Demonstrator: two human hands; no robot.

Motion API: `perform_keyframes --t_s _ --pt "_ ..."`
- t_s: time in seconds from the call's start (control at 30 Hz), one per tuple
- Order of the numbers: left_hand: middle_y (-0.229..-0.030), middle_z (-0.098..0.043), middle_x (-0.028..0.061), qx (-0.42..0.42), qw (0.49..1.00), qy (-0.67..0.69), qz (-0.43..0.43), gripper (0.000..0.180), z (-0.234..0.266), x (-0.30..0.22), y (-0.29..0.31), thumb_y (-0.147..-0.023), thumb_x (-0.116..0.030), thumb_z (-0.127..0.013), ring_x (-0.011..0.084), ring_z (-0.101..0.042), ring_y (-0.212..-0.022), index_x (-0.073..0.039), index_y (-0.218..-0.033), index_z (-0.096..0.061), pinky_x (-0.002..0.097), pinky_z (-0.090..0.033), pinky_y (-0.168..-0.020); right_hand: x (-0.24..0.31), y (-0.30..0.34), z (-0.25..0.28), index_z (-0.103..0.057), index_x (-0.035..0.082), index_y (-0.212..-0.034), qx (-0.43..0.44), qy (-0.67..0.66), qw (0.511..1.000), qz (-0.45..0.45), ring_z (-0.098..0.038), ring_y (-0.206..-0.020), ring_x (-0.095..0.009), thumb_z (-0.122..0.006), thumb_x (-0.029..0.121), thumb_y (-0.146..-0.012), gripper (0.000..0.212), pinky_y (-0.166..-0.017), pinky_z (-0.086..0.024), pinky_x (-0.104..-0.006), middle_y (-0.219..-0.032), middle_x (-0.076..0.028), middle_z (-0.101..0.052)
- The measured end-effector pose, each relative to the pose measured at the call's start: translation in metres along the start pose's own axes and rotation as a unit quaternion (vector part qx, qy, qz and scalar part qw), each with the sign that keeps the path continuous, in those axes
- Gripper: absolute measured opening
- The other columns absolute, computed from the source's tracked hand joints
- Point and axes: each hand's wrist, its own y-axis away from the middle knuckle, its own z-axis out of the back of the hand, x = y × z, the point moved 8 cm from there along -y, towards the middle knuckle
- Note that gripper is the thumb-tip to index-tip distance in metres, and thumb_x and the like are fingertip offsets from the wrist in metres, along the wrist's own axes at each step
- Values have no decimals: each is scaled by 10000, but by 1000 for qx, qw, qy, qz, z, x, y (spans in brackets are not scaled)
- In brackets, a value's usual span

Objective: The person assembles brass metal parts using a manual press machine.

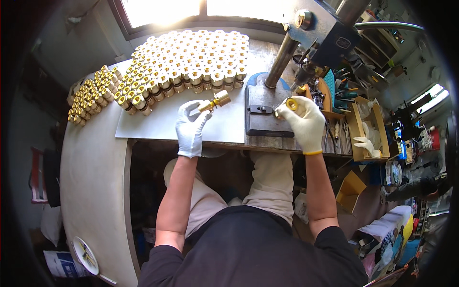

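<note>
My left hand (190,128), in a white glove, pinches a brass-coloured metal fitting (216,101) by its narrow end. The fitting's wider cylinder points up and to the right over the white sheet. At the right, my gloved right hand (309,125) closes its fingers round a brass ring-like part (291,104), partly hidden by the glove. This hand is over the right side of the dark metal base (267,125) of a bench press. The press head (325,36) and its spindle (304,75) rise above and behind it.
Many similar metal fittings (191,62) stand in packed rows at the back, with smaller brass parts (93,98) to the left. They rest on a white sheet (177,119). Tools (342,91) and a cardboard box (356,126) holding gloves lie right. A white plate (86,256) sits lower left.
</note>
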Motion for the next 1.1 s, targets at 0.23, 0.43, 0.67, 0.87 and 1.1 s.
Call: perform_keyframes --t_s 0.23,0.43,0.67,0.87,1.1 --pt "-1334 -667 122 -10 999 6 -49 404 9 -55 15 -1012 -19 -770 250 -717 -1170 -14 -1371 -585 418 -655 -989 42 38 -131 -785 93 -1047 165 120 960 194 -748 -876 -322 -890 392 -863 366 -780 -600 -416 -978 -126 -746" --pt "-1310 -652 106 20 999 -13 -49 424 -27 -73 19 -979 65 -765 205 -705 -1128 -12 -1361 -597 333 -623 -947 36 50 -192 -756 65 -1028 215 143 954 152 -737 -908 -386 -870 378 -870 369 -814 -589 -494 -985 -202 -732" --pt "-1234 -714 103 100 989 -109 7 437 -87 -19 8 -918 -12 -843 180 -701 -1098 -6 -1312 -655 307 -577 -971 30 111 -104 -730 72 -1282 184 114 968 130 -733 -821 -315 -807 372 -958 448 -758 -598 -408 -872 -131 -709" --pt "-1184 -750 112 127 960 -249 -10 420 -148 5 -7 -896 -146 -880 193 -732 -1048 -35 -1264 -709 333 -583 -949 -5 146 -30 -740 23 -1311 163 47 985 -24 -676 -724 -253 -857 272 -922 476 -716 -573 -377 -838 -102 -678" --pt "-1124 -751 130 196 896 -350 -189 516 -236 -23 -24 -871 -219 -907 263 -727 -945 -37 -1304 -695 370 -592 -913 -10 134 -1 -728 0 -1339 127 33 990 -49 -584 -683 -106 -877 190 -934 471 -687 -536 -280 -844 -47 -664"
